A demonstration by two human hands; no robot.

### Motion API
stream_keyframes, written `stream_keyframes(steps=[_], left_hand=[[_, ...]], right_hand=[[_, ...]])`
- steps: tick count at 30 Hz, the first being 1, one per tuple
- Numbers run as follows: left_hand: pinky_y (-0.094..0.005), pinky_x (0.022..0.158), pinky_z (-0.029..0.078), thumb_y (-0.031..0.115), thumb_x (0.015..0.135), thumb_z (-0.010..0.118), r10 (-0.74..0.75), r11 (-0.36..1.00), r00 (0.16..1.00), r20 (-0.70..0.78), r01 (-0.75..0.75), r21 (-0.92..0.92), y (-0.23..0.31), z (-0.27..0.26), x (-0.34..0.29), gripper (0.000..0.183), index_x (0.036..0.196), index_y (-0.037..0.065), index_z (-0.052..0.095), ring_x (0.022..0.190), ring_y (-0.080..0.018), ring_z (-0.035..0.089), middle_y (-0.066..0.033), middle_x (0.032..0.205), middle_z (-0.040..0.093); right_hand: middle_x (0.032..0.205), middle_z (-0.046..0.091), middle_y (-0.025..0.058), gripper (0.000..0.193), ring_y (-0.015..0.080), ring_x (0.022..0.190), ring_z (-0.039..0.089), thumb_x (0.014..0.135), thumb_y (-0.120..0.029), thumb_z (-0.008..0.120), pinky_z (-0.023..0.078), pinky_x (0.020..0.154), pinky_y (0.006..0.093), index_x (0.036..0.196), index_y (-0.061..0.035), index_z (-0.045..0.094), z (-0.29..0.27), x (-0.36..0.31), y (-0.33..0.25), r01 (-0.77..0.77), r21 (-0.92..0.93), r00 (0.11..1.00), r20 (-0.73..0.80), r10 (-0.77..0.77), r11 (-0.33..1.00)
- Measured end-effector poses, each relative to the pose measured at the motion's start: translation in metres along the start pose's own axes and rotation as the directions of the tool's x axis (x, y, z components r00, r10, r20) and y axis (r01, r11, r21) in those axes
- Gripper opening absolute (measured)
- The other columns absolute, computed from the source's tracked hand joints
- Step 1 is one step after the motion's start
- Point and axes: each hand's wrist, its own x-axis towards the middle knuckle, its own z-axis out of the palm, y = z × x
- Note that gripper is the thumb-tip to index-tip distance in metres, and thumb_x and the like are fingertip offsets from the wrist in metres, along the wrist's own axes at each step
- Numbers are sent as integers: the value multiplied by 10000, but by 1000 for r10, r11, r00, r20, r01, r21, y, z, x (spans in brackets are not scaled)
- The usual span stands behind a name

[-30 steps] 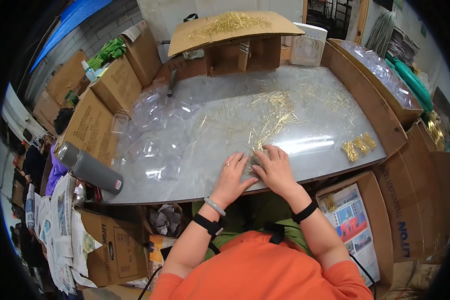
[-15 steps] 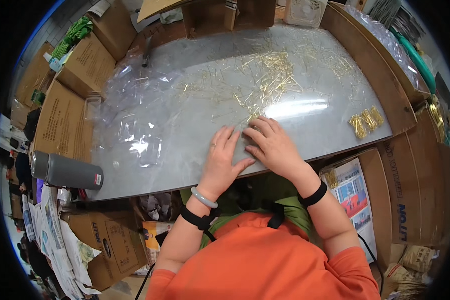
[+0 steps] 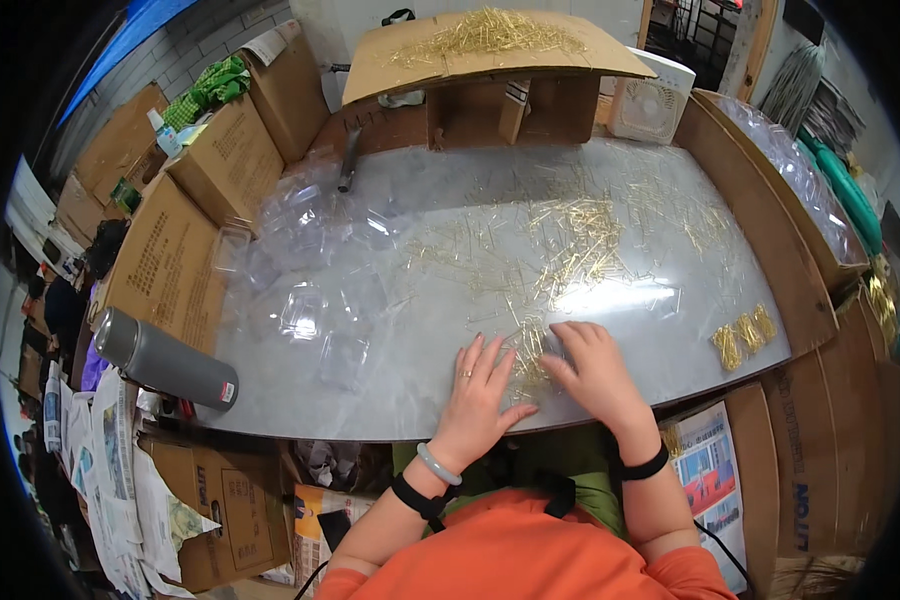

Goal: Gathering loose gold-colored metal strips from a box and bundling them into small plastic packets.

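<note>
A person's left hand was palm down at a grey bench, fingers straight and slightly spread; the right hand was loosely open, thumb apart. Thin gold wire pieces lay between both hands' fingers, scattering farther beyond them. Three gold bundles sat well right of the fingers, clear plastic boxes to their left.
</note>
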Motion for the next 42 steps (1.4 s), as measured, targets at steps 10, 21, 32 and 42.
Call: stream_keyframes(steps=[10, 21, 32, 42], left_hand=[[-594, 1202, 180, 556, 761, 792, -65, 992, 987, 149, 48, 114, -13, -25, -6, 1051, 1504, -43, 349, 1466, -456, 248, -255, 1531, 357], [-574, 1178, 269, 468, 888, 689, 56, 960, 985, 166, -99, 263, 3, -8, 0, 719, 1440, 45, 504, 1405, -403, 378, -166, 1509, 439], [-535, 1165, 328, 429, 908, 677, 69, 979, 991, 113, -89, 182, 5, -12, -6, 636, 1363, 2, 560, 1377, -383, 422, -165, 1481, 480], [-531, 1165, 335, 417, 902, 689, 78, 982, 993, 88, -92, 168, 3, -8, -7, 632, 1348, -13, 566, 1363, -378, 435, -161, 1396, 527]], right_hand=[[1379, 579, 140, 417, 346, 1324, 506, 864, -7, 619, 372, 1150, 477, 1277, -67, 615, 23, -15, -16, 336, 138, 921, 157, -356, 931], [1345, 586, 148, 424, 370, 1289, 502, 815, 48, 573, 414, 1061, 425, 1226, -36, 634, 16, 18, -21, 207, -111, 978, -3, -208, 972], [1117, 627, 109, 343, 320, 1043, 579, 817, -11, 603, 463, 887, 425, 1149, -69, 670, 20, 14, -13, 4, -197, 997, -71, -18, 980], [1065, 627, 98, 263, 313, 1011, 589, 845, -38, 618, 472, 859, 429, 1098, -70, 679, 22, 15, -13, -13, -210, 994, -106, -9, 978]])
